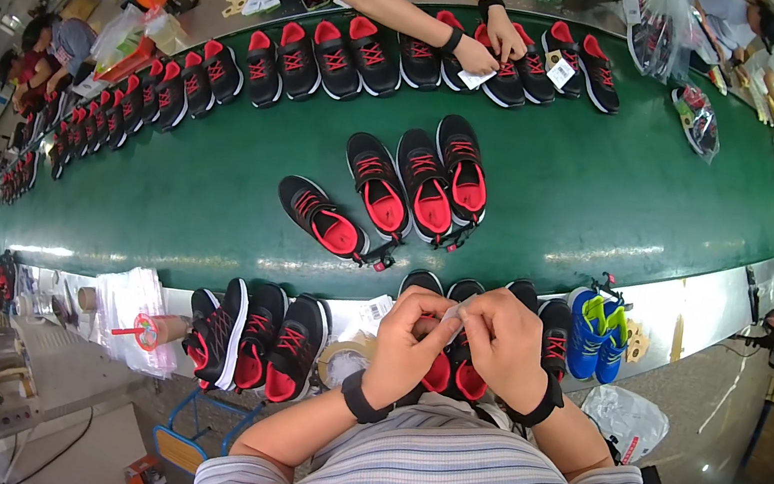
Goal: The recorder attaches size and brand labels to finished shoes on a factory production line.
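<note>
My left hand (pixel 412 339) and my right hand (pixel 508 344) meet close in front of my chest, fingers closed in a pinch. Between their fingertips is a small pale slip (pixel 457 311), too small to make out further. Below my hands are black sneakers with red linings (pixel 470 381), partly covered by my fingers. Another black sneaker with red laces (pixel 554 337) stands just right of my right hand. To the left of my left hand, several more black sneakers (pixel 296 339) lie along the near ledge. Each wrist wears a black band.
A green conveyor belt (pixel 247 169) carries four-odd loose black sneakers (pixel 420 181) mid-belt and a long row (pixel 330 61) along its far side. Across it, another person's hands (pixel 491 51) handle a white tag. Blue sneakers (pixel 595 334), plastic bags (pixel 139 304) and a cup (pixel 155 332) sit nearby.
</note>
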Action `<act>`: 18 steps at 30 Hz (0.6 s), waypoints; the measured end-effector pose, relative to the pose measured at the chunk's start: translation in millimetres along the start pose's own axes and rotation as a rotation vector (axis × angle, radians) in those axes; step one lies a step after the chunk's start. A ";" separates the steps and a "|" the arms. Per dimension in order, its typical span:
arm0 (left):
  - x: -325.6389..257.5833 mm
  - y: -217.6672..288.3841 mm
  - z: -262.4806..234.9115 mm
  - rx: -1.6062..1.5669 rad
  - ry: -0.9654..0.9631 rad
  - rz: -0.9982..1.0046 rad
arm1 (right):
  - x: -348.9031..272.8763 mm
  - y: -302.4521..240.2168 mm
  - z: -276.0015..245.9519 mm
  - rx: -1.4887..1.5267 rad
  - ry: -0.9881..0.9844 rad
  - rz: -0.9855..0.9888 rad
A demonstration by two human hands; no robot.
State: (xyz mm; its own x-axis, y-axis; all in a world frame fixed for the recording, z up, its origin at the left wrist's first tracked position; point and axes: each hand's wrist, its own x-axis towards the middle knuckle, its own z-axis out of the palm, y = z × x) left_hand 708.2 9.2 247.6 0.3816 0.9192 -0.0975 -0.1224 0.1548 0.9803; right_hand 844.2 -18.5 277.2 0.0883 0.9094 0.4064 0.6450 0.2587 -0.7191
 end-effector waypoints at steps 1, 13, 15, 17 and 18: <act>0.8 1.4 -1.1 0.065 -0.030 0.036 | 1.0 0.3 -0.3 0.114 -0.049 0.209; 63.9 -11.9 11.9 -0.191 -0.273 -0.273 | 21.0 59.1 -27.8 0.315 -0.242 0.537; 82.5 -14.5 15.4 -0.016 -0.344 -0.259 | 28.0 79.3 -27.5 0.459 -0.229 0.560; 105.4 -27.7 20.8 0.573 -0.334 0.273 | 39.2 96.9 -27.0 0.548 -0.261 0.692; 115.4 -25.5 28.6 0.676 -0.365 0.374 | 44.2 107.9 -28.2 0.627 -0.299 0.835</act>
State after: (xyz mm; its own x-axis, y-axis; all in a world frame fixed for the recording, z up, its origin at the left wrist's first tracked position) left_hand 781.6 100.9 216.3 0.7108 0.6742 0.2005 0.2295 -0.4918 0.8399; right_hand 939.1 40.5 233.5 0.0760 0.8961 -0.4372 -0.0426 -0.4352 -0.8993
